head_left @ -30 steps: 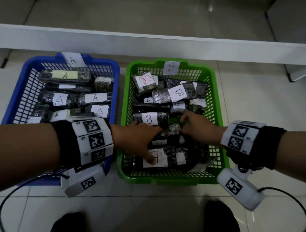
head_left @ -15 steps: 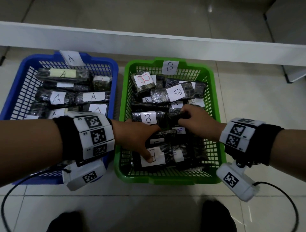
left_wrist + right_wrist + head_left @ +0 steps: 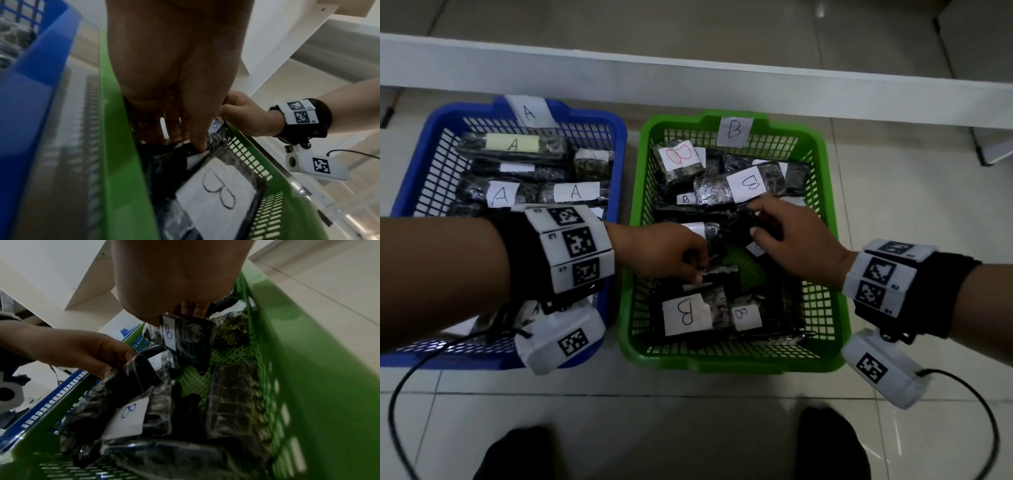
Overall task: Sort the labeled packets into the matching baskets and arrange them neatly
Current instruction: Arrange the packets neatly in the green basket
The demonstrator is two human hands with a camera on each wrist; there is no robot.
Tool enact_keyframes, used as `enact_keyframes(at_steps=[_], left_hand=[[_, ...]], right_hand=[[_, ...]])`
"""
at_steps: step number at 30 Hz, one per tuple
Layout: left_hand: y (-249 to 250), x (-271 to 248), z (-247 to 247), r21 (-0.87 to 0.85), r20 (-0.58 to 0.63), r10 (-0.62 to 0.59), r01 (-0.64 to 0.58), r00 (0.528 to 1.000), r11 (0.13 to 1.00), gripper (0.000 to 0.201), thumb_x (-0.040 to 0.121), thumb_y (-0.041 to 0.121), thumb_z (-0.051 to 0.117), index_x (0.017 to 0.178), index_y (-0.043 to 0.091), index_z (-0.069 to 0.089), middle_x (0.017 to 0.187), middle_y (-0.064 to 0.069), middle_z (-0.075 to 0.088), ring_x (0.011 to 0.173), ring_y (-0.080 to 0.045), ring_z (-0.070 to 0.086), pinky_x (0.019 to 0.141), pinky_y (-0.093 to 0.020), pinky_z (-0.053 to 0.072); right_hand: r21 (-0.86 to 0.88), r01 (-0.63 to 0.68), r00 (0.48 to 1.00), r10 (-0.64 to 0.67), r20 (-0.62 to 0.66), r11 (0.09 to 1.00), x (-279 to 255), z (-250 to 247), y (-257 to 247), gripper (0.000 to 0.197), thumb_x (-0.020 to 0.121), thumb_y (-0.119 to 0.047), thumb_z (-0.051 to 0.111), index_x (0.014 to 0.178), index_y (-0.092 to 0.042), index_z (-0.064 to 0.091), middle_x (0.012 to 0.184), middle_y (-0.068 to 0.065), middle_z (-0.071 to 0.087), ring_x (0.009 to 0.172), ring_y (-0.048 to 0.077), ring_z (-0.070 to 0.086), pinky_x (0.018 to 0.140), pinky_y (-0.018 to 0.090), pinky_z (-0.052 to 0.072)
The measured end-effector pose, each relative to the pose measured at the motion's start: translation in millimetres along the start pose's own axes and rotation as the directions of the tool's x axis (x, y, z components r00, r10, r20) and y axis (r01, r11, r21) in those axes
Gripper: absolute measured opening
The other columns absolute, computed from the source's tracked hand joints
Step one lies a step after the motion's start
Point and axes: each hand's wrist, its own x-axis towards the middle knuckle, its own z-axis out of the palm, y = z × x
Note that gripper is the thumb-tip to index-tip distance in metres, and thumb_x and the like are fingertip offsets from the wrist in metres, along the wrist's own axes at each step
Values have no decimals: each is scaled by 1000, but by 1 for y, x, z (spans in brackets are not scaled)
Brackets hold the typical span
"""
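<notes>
The green basket, tagged B, holds several dark packets with B labels. The blue basket, tagged A, holds A-labelled packets. Both hands reach into the green basket's middle. My left hand pinches the end of a small dark packet between thumb and fingers. My right hand grips another dark packet with a blue B label, tilted up off the basket floor. A large B-labelled packet lies flat at the front, just below my left hand.
A white shelf edge runs across behind both baskets. A black cable loops over the tiled floor at left, another at right. Dark shoes stand in front. Bare green mesh shows between the hands.
My left hand left the front B label and moved back to pinch a small packet. My right hand drew its packet farther back and up, uncovering bare basket floor.
</notes>
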Motion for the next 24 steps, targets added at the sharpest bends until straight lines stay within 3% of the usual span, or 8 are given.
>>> enact_keyframes(at_steps=[3,6,9,12,15,18,20,24], left_hand=[[-1,-4,-11,-56,-22,-7,6,1000,998,44,90,24,61,130,24,42,103,-2,65,71,-10,56,54,-13,40],[-4,-10,-27,-148,-56,1,-9,998,989,66,90,22,60,140,42,23,91,-4,65,59,-8,54,49,-13,43],[-9,-16,-38,-203,-79,24,-40,997,978,60,87,20,63,129,51,34,96,-7,66,63,-14,61,57,-19,50],[-11,-24,-41,-185,-157,14,-44,987,982,48,84,15,65,119,38,43,93,-1,65,58,-12,57,55,-27,50],[-13,-30,-40,-131,-272,9,-46,962,990,36,82,13,66,110,25,46,94,0,62,78,-17,61,68,-36,52],[-19,-34,-40,-60,-374,-23,0,927,998,23,82,15,66,99,16,50,89,2,57,79,-17,56,64,-27,45],[-22,-39,-41,-59,-377,-78,60,923,996,27,84,20,65,105,17,48,88,0,58,75,-19,55,59,-23,41],[-25,-47,-41,-231,-330,-149,73,932,970,49,92,21,55,130,44,36,66,7,61,47,-2,50,45,-13,40]], right_hand=[[-20,15,1000,-15,-3,1000,-3,-1,0,28,88,-14,60,116,-13,59,93,-1,64,81,14,59,73,29,49],[-17,4,1000,-4,-9,1000,-1,-2,1,25,89,-16,59,114,-16,57,90,2,66,76,16,60,68,30,49],[-13,-15,999,15,-33,1000,3,-3,5,27,90,-18,59,116,-15,54,79,-3,61,66,8,54,58,23,41],[-21,-21,998,20,-58,1000,4,-4,7,32,91,-18,58,122,-13,52,85,-6,59,72,8,54,59,13,37],[-15,2,998,-3,-63,1000,3,-4,7,32,92,-17,56,124,-15,53,92,-7,58,81,10,56,68,20,41],[-10,11,998,-11,-61,1000,3,-4,5,32,92,-16,57,123,-14,53,91,-8,58,81,11,57,70,22,42],[-15,19,998,-20,-56,1000,3,-5,5,31,91,-16,57,122,-13,53,91,-7,58,80,12,56,69,24,43],[-44,16,999,-17,-34,999,1,-4,6,30,91,-16,58,120,-12,53,86,-7,57,75,11,54,66,24,40]])
